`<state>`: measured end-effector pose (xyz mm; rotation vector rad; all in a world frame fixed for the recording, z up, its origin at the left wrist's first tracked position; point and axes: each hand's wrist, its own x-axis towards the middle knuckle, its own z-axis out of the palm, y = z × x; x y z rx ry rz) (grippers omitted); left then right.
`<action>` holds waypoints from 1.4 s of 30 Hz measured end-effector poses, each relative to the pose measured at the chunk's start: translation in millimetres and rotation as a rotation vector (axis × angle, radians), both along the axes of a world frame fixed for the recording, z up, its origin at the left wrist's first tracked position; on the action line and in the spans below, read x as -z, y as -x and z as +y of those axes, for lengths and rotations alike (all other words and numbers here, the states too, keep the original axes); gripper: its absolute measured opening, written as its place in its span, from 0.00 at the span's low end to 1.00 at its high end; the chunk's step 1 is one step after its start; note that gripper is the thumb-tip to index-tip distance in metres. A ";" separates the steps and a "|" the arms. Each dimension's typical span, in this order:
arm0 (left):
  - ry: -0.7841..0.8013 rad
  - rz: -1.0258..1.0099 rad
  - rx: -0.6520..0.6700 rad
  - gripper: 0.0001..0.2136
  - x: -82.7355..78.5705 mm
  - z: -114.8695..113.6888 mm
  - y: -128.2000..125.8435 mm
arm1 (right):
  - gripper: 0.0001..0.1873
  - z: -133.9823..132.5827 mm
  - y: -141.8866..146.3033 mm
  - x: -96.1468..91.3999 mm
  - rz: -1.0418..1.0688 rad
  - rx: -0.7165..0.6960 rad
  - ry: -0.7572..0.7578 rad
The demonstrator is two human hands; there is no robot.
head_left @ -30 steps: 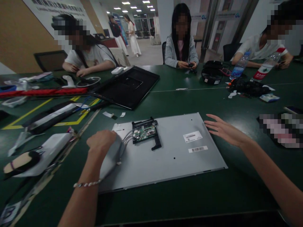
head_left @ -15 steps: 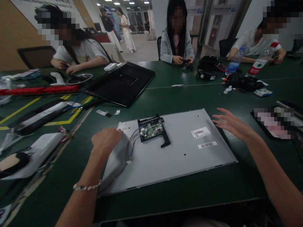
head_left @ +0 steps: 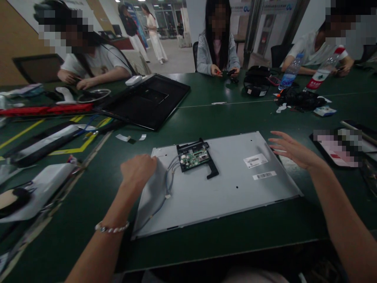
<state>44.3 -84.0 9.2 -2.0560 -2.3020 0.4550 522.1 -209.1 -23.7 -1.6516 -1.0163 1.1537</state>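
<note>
A large silver-backed display panel lies flat on the green table, its back facing up. Curled at the panel's far left corner, my left hand has its fingers closed on the edge; the fingertips are hidden. My right hand is open beside the right edge, fingers spread and holding nothing. A black bracket sits on the panel around a green circuit board. From the board, grey cables run down toward the near left corner. Two white labels are on the panel's right part.
A black monitor cover lies beyond the panel. Two plastic bottles and a black bundle stand at the back right. Phones lie at the right, tools and packets at the left. Several people sit across the table.
The panel, with the board and cables on it, has shifted slightly to the right, and my left hand has moved with it. My right hand stays open near the right edge.
</note>
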 end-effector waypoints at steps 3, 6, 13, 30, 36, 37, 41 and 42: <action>-0.009 0.007 0.026 0.27 -0.5 -1.7 -4.3 | 0.30 -0.9 0.4 -2.3 -0.026 0.011 0.011; -0.019 0.020 0.044 0.27 0.2 -2.9 -8.8 | 0.32 -1.2 2.6 -4.9 -0.064 0.005 0.016; -0.040 0.032 0.100 0.28 5.7 -5.1 -17.1 | 0.33 -2.0 4.3 -10.1 -0.165 0.026 0.048; -0.025 0.062 0.191 0.29 0.4 -10.9 -27.5 | 0.29 2.4 -15.4 6.0 -0.327 0.068 0.026; -0.015 0.055 0.209 0.29 2.6 -8.7 -27.0 | 0.27 4.8 -18.0 13.0 -0.703 0.020 -0.001; -0.009 0.054 0.214 0.29 2.6 -8.0 -26.7 | 0.27 5.7 -17.9 14.1 -0.767 0.008 -0.006; -0.003 0.061 0.255 0.29 3.4 -5.5 -25.3 | 0.28 11.0 -18.9 23.5 -0.977 -0.036 -0.095; -0.003 0.064 0.273 0.29 4.1 -4.9 -24.8 | 0.28 12.6 -19.6 27.3 -1.032 -0.054 -0.140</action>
